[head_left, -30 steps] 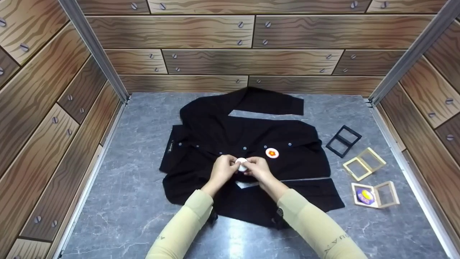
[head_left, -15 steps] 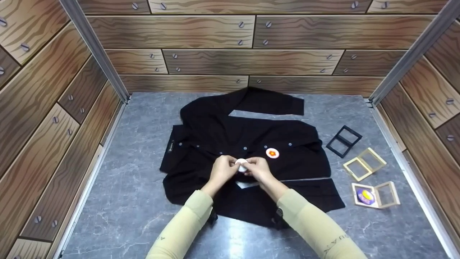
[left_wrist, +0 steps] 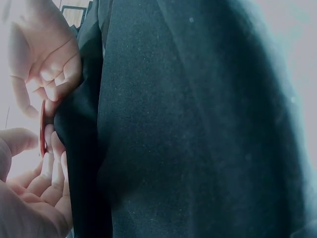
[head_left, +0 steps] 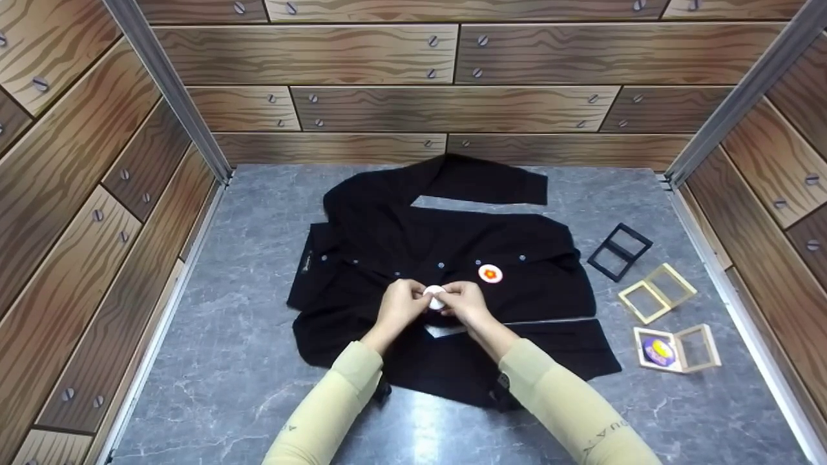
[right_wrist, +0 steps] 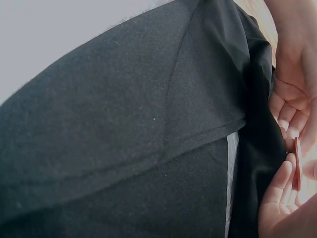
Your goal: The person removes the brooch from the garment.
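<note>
A round, white-faced badge (head_left: 435, 296) is pinched between the fingers and thumbs of my left hand (head_left: 402, 303) and my right hand (head_left: 466, 303). From the side, in the left wrist view, the badge (left_wrist: 42, 126) looks thin and red-edged. Both hands are over the front of a black button-up shirt (head_left: 478, 232) spread on the table; its cloth bunches against the fingertips. Whether the badge is fixed to the cloth cannot be seen. A second badge (head_left: 490, 274), white with a red-orange flower, lies on the shirt to the right of my hands.
To the shirt's right are an open black case (head_left: 620, 252), an open yellow case (head_left: 658, 294) and an open pale wooden case (head_left: 678, 370). A purple and yellow badge (head_left: 659, 352) sits in the wooden one. Wood-patterned walls enclose the grey table (head_left: 245, 323).
The head view has shifted very slightly. Both hands keep the same hold on the badge, and the shirt and cases stay put.
</note>
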The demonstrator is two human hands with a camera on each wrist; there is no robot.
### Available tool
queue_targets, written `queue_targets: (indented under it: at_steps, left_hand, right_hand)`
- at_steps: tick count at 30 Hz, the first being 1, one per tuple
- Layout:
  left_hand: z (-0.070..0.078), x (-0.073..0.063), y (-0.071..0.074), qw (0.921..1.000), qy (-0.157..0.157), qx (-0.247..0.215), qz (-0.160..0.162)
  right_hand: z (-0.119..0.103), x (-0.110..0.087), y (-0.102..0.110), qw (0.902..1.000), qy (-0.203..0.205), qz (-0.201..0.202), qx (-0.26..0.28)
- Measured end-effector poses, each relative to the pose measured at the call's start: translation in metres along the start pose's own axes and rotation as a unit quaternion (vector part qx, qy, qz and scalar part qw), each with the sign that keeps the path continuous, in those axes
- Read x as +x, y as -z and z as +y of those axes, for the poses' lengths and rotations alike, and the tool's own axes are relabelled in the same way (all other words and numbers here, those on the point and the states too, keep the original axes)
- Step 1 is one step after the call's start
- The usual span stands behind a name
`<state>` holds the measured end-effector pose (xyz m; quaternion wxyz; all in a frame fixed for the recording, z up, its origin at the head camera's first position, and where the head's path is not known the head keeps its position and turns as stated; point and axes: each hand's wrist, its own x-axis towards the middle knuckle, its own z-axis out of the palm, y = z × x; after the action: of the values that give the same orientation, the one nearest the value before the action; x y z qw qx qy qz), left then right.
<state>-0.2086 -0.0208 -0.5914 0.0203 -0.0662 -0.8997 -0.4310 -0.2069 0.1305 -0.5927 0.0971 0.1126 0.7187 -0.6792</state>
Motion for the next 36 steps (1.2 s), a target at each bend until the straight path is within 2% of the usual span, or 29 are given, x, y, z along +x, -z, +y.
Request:
queue_targets:
  at_steps: [13,24,32,36]
  left_hand:
    - [0.0,-0.001,0.002,0.9999,0.007,-0.009,-0.003]
    - [-0.004,0.002,0.004,0.9997,-0.011,-0.02,-0.002]
    - [-0.004,0.002,0.007,0.9994,0.0,-0.032,-0.01]
    - [-0.003,0.002,0.008,0.9988,0.005,-0.045,-0.017]
  right_hand:
    - [-0.006,-0.002,0.006,0.9993,-0.011,-0.035,0.007]
    - [-0.001,0.0,0.009,0.9999,0.003,-0.016,0.001]
    - [0.0,0.0,0.011,0.9995,0.011,-0.025,0.014]
    - [0.0,0.0,0.013,0.9996,0.012,-0.016,0.02]
